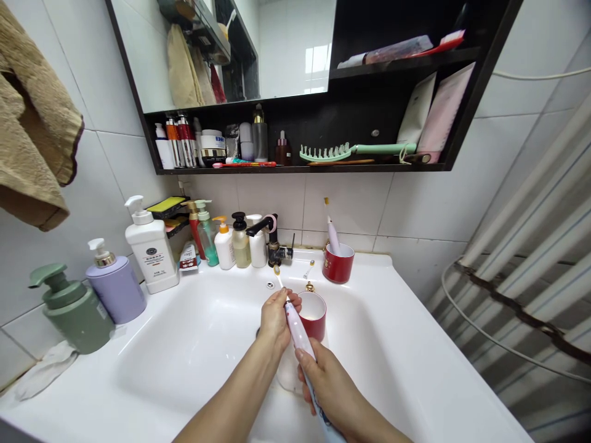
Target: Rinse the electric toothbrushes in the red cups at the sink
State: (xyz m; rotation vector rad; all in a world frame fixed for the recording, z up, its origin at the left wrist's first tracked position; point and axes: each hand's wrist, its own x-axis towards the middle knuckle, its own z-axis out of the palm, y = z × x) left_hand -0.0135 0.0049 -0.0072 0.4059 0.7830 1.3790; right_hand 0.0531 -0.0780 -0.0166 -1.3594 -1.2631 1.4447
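A pale pink and light blue electric toothbrush (298, 327) slants over the sink (184, 344), its bristles pointing towards the faucet. My right hand (329, 376) is wrapped round the lower handle. Up at the neck, my left hand (276, 315) has its fingers closed about the base of the white brush head (279, 277). Just behind the brush stands a red cup (318, 326) with a white inside, partly hidden by my hands. A loose brush head (309, 269) lies on the back ledge. Beside it, a second red cup (339, 267) holds another electric toothbrush (332, 234).
A black faucet (272, 240) rises at the back. Several pump bottles line the left ledge, among them a purple one (117, 289) and a green one (76, 314). Above hangs a dark mirror shelf (277, 167) carrying a green hairbrush (327, 152). Pipes (517, 258) stand at the right.
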